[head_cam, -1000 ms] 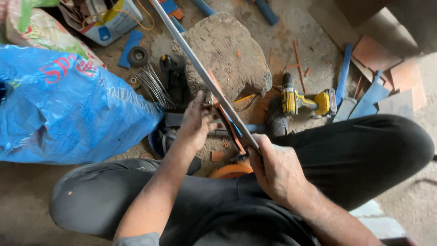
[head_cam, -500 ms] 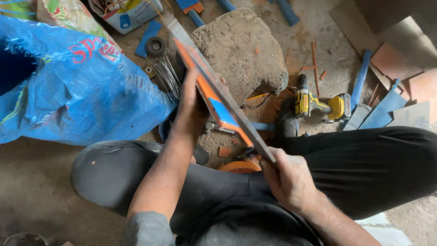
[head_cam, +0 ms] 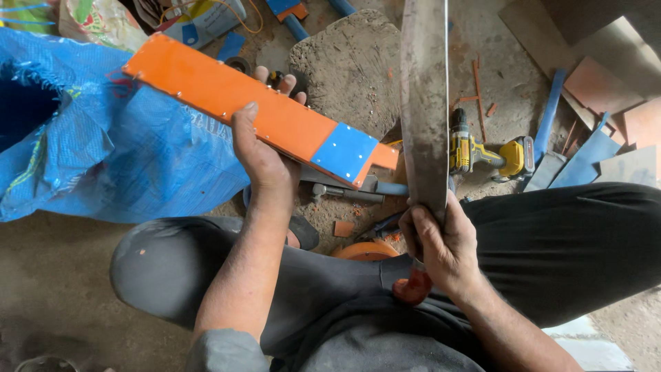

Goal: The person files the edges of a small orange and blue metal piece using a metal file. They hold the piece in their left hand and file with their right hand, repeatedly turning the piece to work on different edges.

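Nearest, above the person's lap, the right hand is clenched around the lower end of a long grey metal blade that stands upright. The left hand clasps an orange sheath with a blue patch, thumb on top, fingers curled beneath. Beyond lie a flat stone, a yellow drill and a blue sack.

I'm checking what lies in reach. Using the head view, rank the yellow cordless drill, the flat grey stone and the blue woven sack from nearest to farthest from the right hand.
From the right hand:
1. Yellow cordless drill, just above it, to the right.
2. Flat grey stone, farther up, to the left.
3. Blue woven sack, far left, beyond the left hand.
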